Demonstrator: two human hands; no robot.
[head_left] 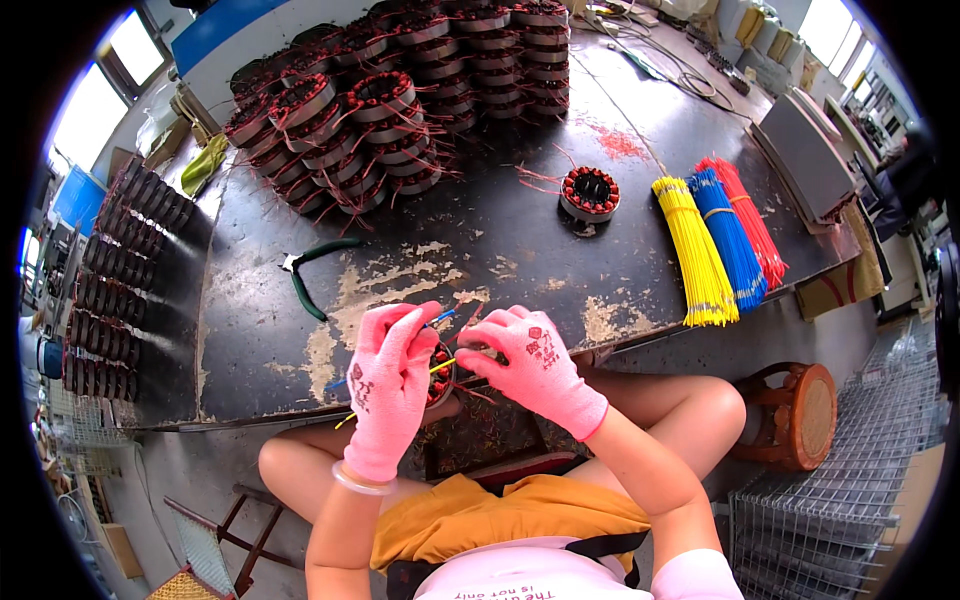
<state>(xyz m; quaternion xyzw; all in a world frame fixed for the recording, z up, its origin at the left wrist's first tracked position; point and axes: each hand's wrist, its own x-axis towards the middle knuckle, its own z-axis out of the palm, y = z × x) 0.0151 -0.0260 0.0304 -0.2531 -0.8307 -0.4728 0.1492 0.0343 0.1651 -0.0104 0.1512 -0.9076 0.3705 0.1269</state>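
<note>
Both my hands wear pink gloves and meet over the table's front edge. My left hand [388, 395] is closed, with a blue wire [440, 318] coming out at its fingertips. Thumb and fingers of my right hand [530, 362] pinch a yellow wire [441, 367], whose other end shows below my left hand. Partly hidden behind my left hand is a motor stator [437, 388], a ring with red windings. Thin reddish lead wires stick out from it. Exactly how the coloured wires meet those leads is too small to tell.
Green-handled cutters [306, 295] lie on the dark, worn table [480, 225]. One stator [590, 208] sits farther right, beside bundles of yellow wires [692, 250], blue wires [727, 240] and red wires [745, 220]. Stators are stacked [385, 130] at the back. A wooden stool [808, 415] stands right.
</note>
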